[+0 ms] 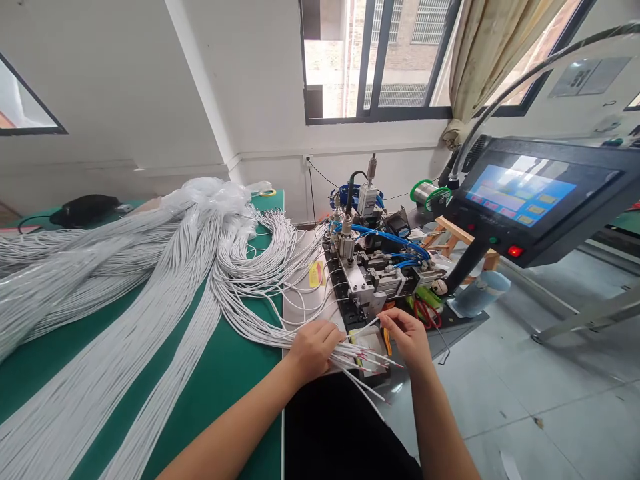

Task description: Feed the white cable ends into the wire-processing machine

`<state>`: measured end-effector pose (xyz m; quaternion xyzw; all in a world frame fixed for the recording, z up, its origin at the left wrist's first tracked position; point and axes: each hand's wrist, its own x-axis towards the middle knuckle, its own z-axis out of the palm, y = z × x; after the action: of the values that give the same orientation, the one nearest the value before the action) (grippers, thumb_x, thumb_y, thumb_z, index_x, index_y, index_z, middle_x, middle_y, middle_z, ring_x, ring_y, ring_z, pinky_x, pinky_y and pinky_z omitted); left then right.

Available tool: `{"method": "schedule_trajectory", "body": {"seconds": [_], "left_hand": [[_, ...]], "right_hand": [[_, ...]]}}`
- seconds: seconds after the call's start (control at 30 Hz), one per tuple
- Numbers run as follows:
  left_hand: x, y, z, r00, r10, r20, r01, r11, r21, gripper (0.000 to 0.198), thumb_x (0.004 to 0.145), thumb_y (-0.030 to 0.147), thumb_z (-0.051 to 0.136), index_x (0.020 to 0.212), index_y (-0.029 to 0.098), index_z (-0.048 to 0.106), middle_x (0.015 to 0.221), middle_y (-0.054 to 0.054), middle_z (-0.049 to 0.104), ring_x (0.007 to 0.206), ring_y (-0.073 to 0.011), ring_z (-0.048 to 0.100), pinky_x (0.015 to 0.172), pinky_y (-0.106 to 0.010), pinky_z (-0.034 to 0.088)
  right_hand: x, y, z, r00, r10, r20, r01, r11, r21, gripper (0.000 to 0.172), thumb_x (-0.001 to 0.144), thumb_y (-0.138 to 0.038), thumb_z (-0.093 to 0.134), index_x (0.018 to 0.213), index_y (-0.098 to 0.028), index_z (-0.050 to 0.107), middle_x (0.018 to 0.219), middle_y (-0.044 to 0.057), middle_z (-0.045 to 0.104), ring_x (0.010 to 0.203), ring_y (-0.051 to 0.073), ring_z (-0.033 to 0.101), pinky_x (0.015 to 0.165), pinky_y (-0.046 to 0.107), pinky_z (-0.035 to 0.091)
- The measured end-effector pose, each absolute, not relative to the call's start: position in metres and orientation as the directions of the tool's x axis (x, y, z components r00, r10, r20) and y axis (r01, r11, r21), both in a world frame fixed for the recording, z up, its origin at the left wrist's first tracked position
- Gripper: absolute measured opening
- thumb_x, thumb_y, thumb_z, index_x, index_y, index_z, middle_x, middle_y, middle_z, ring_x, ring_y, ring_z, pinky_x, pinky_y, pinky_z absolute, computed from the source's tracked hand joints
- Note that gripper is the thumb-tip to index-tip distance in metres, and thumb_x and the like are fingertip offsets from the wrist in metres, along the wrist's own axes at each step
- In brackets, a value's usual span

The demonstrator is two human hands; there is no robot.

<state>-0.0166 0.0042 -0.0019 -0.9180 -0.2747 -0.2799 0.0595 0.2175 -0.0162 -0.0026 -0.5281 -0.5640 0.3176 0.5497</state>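
My left hand [316,348] is closed around a bundle of white cables [357,355] near their ends. Thin reddish wire tips stick out of several of them, pointing right over the front of the machine. A single white cable [369,325] runs from this bundle up to my right hand [406,335], whose thumb and fingertips pinch its end. Just beyond both hands stands a bench-top wire-processing machine [370,283] with metal cylinders and blue air hoses. Orange-handled pliers [387,341] lie partly hidden beside my right hand.
Long bundles of white cable [165,293] cover much of the green table [250,380] at left. A lit control screen [520,190] leans in at right. Behind the machine are a solder wire spool [429,193] and a window. A plastic water container [483,293] stands at right.
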Motion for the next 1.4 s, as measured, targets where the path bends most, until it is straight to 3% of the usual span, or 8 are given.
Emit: {"method": "schedule_trajectory", "body": {"seconds": [0.1,0.17,0.37,0.57,0.73,1.0,1.23,1.4], "left_hand": [[-0.016,0.004,0.0,0.707,0.473,0.526,0.533,-0.845,0.044,0.008,0.082,0.023,0.05,0.087,0.019,0.055,0.08,-0.005,0.062,0.072,-0.0192,0.056,0.065,-0.031,0.045],[-0.016,0.004,0.002,0.691,0.503,0.519,0.561,-0.826,0.052,0.014,0.08,0.019,0.05,0.092,0.019,0.056,0.081,-0.006,0.062,0.073,-0.0199,0.057,0.066,-0.032,0.045],[-0.015,0.004,0.005,0.693,0.555,0.459,0.623,-0.782,0.005,0.047,0.074,0.013,0.05,0.12,0.02,0.052,0.086,-0.007,0.062,0.077,-0.0227,0.055,0.068,-0.035,0.045],[-0.013,0.005,0.001,0.679,0.583,0.445,0.649,-0.76,0.006,0.048,0.075,0.016,0.053,0.122,0.018,0.052,0.09,-0.008,0.061,0.078,-0.0238,0.055,0.069,-0.036,0.047],[-0.01,0.006,-0.001,0.668,0.634,0.39,0.67,-0.74,0.056,0.049,0.077,0.015,0.049,0.126,0.019,0.049,0.094,-0.008,0.062,0.08,-0.0217,0.059,0.07,-0.031,0.049],[-0.01,0.006,-0.003,0.652,0.664,0.367,0.698,-0.714,0.052,0.058,0.07,0.014,0.052,0.128,0.02,0.049,0.095,-0.007,0.062,0.075,-0.0206,0.06,0.067,-0.029,0.05],[-0.01,0.005,-0.004,0.634,0.697,0.335,0.715,-0.693,0.091,0.058,0.072,0.014,0.051,0.129,0.02,0.048,0.096,-0.007,0.062,0.079,-0.0205,0.061,0.069,-0.03,0.051],[-0.01,0.005,-0.005,0.634,0.677,0.374,0.704,-0.705,0.086,0.053,0.076,0.018,0.051,0.129,0.019,0.049,0.095,-0.007,0.062,0.078,-0.0205,0.062,0.067,-0.029,0.051]], "right_hand": [[0.213,-0.012,-0.012,0.19,0.961,0.201,0.03,0.199,-0.979,0.029,0.079,-0.048,0.064,0.073,-0.02,0.065,0.061,0.0,0.055,0.053,0.014,0.046,0.05,0.026,0.036],[0.212,-0.01,-0.015,0.204,0.965,0.162,0.007,0.164,-0.986,0.03,0.077,-0.05,0.065,0.075,-0.019,0.065,0.06,-0.001,0.054,0.051,0.013,0.045,0.048,0.025,0.035],[0.218,-0.006,-0.01,0.137,0.944,0.301,0.399,0.225,-0.889,0.027,0.078,-0.045,0.064,0.073,-0.019,0.067,0.071,0.005,0.063,0.063,0.018,0.053,0.058,0.029,0.042],[0.219,0.0,-0.011,0.08,0.952,0.294,0.494,0.218,-0.841,0.025,0.082,-0.041,0.059,0.075,-0.019,0.066,0.069,0.004,0.063,0.062,0.018,0.053,0.056,0.028,0.04],[0.219,0.01,-0.018,0.113,0.967,0.228,0.43,0.159,-0.889,0.03,0.081,-0.046,0.057,0.068,-0.019,0.062,0.062,0.0,0.056,0.06,0.016,0.049,0.056,0.026,0.038],[0.221,0.017,-0.031,0.014,0.997,0.081,0.149,0.078,-0.986,0.035,0.079,-0.049,0.058,0.061,-0.019,0.051,0.058,-0.004,0.045,0.055,0.012,0.04,0.051,0.023,0.033],[0.22,0.019,-0.037,0.001,0.998,0.066,0.118,0.065,-0.991,0.033,0.08,-0.047,0.057,0.063,-0.019,0.05,0.059,-0.003,0.043,0.056,0.012,0.039,0.052,0.023,0.032],[0.218,0.016,-0.034,0.063,0.988,0.142,0.182,0.129,-0.975,0.031,0.081,-0.044,0.057,0.064,-0.019,0.05,0.064,-0.003,0.045,0.062,0.013,0.042,0.059,0.024,0.034]]}}
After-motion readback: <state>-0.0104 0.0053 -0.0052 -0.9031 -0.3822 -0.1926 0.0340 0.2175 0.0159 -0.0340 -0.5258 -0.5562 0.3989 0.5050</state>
